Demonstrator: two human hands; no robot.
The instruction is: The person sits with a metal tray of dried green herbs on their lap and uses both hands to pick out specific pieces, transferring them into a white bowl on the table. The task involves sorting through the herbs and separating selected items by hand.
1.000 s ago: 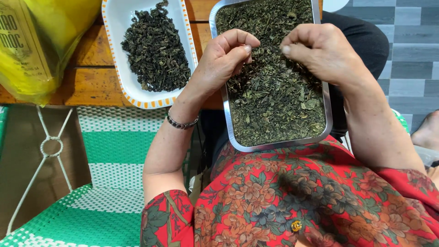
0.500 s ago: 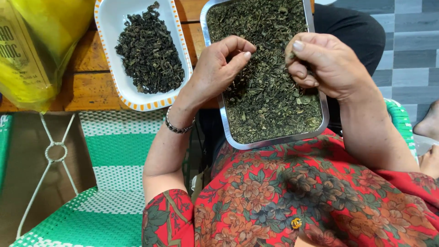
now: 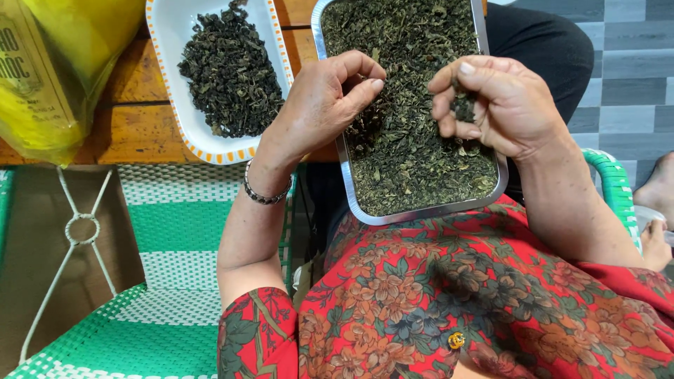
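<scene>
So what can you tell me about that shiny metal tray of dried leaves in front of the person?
The rectangular silver metal tray has rounded corners and a low raised rim. It looks like thin steel or aluminium. It is filled with loose, dry, dark green crumbled leaves. Its near end rests against the person's red flowered clothing; its far end runs out of view by the wooden table. The left hand hovers at its left edge, and the right hand pinches some leaves above it.

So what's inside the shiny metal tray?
The metal tray is full of loose dried green leaf bits. The left hand and right hand hover over it, hiding some leaves. The right hand pinches a small clump. The tray's bottom is covered.
</scene>
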